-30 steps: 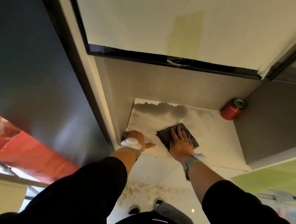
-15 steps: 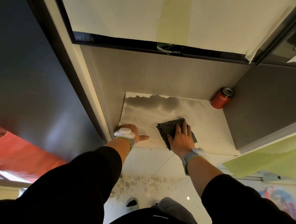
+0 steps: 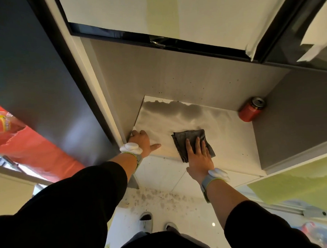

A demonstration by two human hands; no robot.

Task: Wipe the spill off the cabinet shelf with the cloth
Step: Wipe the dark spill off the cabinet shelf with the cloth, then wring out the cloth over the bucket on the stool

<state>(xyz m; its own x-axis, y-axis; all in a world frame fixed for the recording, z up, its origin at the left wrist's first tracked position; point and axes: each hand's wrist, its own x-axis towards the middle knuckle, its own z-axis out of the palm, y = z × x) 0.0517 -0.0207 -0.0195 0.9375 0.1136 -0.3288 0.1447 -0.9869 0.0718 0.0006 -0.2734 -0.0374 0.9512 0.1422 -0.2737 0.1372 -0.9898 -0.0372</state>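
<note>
Seen from a head-worn camera looking steeply down into an open cabinet: a pale, smooth cabinet shelf (image 3: 229,139) sits between grey side walls, with a white tiled floor and the person's shoes below its front edge.

The right hand (image 3: 197,158) lies flat on a dark grey folded cloth (image 3: 190,139), fingers straight and spread, pressing it down rather than gripping it. The cloth rests near the front edge of the shelf, a little right of centre, with one corner reaching the edge.

The left hand (image 3: 142,141) rests on the front left corner of the shelf beside the cabinet's side panel. Its thumb points toward the cloth and it holds nothing; how its fingers lie cannot be told.

Behind the cloth, a broad dark wavy patch (image 3: 179,111) spreads along the back of the shelf. It may be the spill or a shadow. A red drink can (image 3: 252,109) lies tipped in the back right corner, well apart from both hands.

The cloth looks soft, light and limp, likely to bunch or slide on the slick surface, so a flat palm over its middle should steer it best.
</note>
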